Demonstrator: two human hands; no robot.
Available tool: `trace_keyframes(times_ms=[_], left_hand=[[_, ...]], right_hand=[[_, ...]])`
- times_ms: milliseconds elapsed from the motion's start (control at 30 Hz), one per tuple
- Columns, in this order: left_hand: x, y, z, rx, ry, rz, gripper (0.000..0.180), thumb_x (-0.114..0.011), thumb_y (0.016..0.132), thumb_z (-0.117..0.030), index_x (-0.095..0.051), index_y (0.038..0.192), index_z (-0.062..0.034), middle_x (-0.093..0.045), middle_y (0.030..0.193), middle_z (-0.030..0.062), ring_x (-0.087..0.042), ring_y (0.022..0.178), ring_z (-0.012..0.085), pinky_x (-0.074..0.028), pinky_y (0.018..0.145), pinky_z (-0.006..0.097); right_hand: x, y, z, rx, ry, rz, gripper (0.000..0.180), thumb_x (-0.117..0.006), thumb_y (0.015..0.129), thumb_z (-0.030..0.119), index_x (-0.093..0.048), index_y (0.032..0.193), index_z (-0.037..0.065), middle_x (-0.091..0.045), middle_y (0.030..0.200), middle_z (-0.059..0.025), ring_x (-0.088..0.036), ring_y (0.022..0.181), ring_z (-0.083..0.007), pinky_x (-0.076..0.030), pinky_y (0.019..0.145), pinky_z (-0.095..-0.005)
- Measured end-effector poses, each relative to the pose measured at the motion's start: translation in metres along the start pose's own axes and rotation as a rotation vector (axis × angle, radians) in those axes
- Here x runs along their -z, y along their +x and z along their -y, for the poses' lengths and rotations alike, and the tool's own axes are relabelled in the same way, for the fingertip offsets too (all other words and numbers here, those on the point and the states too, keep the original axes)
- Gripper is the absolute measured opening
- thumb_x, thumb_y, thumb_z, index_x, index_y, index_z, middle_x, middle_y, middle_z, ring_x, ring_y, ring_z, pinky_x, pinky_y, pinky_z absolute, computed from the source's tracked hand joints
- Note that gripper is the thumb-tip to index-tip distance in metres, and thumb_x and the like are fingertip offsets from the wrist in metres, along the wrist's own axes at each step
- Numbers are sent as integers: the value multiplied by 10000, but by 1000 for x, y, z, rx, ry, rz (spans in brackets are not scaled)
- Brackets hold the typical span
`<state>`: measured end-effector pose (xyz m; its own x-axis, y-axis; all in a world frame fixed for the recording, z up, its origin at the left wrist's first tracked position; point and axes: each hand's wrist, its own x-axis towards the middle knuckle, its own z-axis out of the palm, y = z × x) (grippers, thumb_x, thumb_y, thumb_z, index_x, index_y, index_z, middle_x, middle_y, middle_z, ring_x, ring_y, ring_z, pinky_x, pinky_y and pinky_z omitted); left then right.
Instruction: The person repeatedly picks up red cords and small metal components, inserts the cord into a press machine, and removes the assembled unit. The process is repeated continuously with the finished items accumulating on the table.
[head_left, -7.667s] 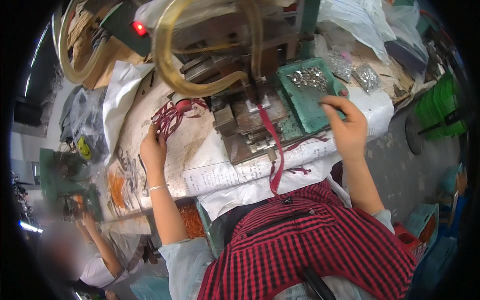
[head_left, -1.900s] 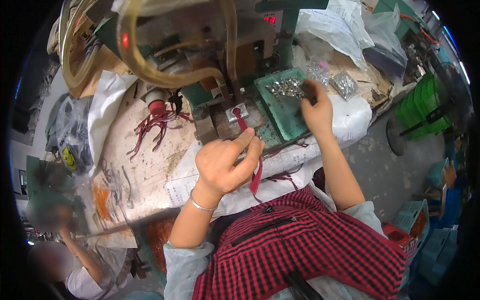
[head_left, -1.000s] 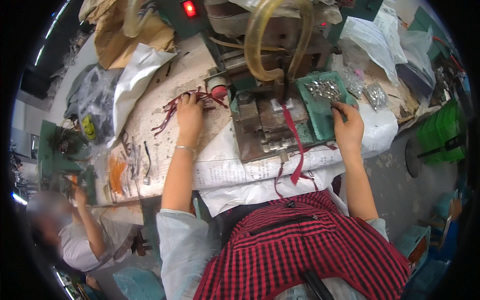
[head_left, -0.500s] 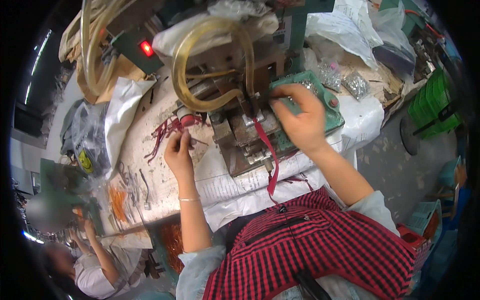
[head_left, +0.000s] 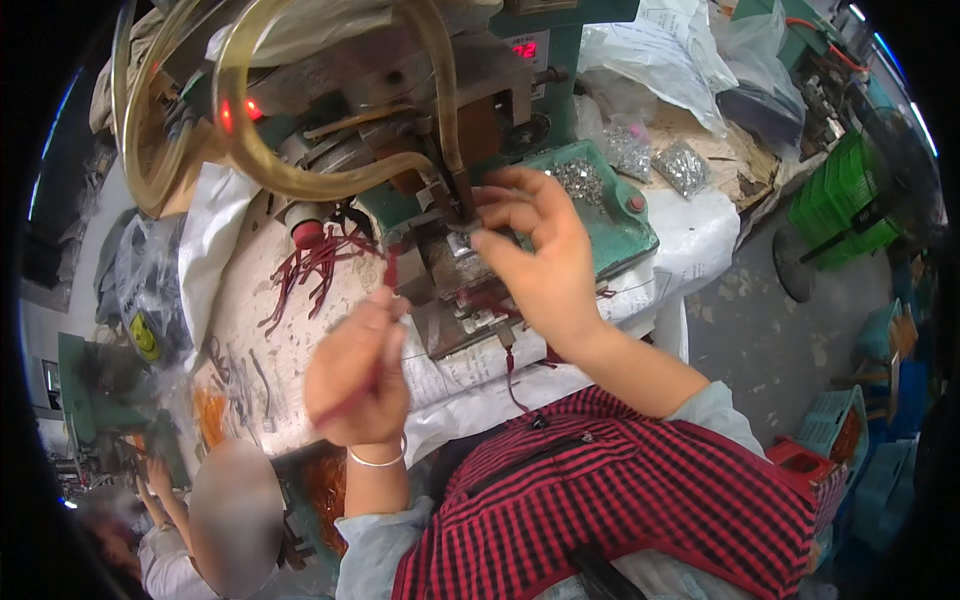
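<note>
My left hand [head_left: 360, 375], smeared by motion, is closed around a dark red strap [head_left: 391, 268] in front of the press. One end of the strap sticks up past the fingertips; the rest runs through the palm. At the bench press [head_left: 425, 285], my right hand [head_left: 545, 250] reaches in from the right. Its thumb and fingers are bent but apart, beside the press's upright tool and a small shiny metal piece [head_left: 460, 243] on the die. Nothing shows between them. Several dark red straps [head_left: 325, 265] lie in a loose pile left of the press.
Small metal parts [head_left: 578, 180] fill part of a green tray [head_left: 625, 235] on the right. Bags of metal parts [head_left: 683, 168] lie behind it. A thick yellowish hose [head_left: 235, 120] loops over the press, near a red button [head_left: 308, 235]. Another person [head_left: 185, 545] sits at lower left.
The red strap hanging from the die has left it, and a strap is now in my left hand. That hand has come nearer; my right hand has moved in to the die.
</note>
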<state>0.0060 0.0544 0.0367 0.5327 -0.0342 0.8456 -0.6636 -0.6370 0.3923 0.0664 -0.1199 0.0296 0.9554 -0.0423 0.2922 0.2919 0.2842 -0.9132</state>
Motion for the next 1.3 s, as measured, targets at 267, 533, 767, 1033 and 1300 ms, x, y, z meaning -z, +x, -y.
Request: trace_keyframes(times_ms=[267, 533, 767, 1033, 1300], left_hand=[[-53, -1, 2, -393, 183, 140, 291, -877, 725, -94, -721, 971, -80, -759, 973, 107, -606, 578, 148, -445, 478, 260], [-64, -1, 14, -472, 142, 105, 245, -861, 742, -126, -716, 931, -72, -730, 982, 116, -551, 524, 113, -412, 455, 236], [-56, -10, -5, -277, 111, 169, 322, -842, 727, -14, -720, 1024, -47, -758, 1016, 140, -660, 644, 185, -488, 518, 276], [11, -41, 21, -38, 468, -25, 234, -757, 776, -10, -739, 997, -85, -755, 992, 79, -650, 684, 220, -497, 592, 324], [5, -39, 207, 99, 903, 395, 160, -640, 750, -13, -713, 884, -60, -667, 1048, 100, -589, 927, 328, -488, 813, 438]], right_hand=[[59, 35, -11, 76, -358, 141, 567, -570, 781, -40, -544, 1345, 1, -634, 1296, -139, -595, 1245, -231, -443, 1079, -349], [131, 44, -68, 68, -912, -143, 307, -637, 788, 21, -699, 1088, 47, -695, 1141, -159, -633, 1109, -343, -484, 969, -406], [111, 46, -92, 96, -1342, -87, 162, -766, 783, 185, -726, 908, 89, -655, 1007, -141, -587, 1043, -349, -480, 875, -473], [119, 34, -84, 105, -1179, -120, 84, -655, 867, 72, -650, 942, 35, -685, 917, -178, -646, 888, -387, -494, 819, -464], [125, 32, -81, 358, -1173, -147, 200, -646, 860, 31, -706, 1050, 37, -671, 961, -148, -612, 985, -358, -483, 859, -429]])
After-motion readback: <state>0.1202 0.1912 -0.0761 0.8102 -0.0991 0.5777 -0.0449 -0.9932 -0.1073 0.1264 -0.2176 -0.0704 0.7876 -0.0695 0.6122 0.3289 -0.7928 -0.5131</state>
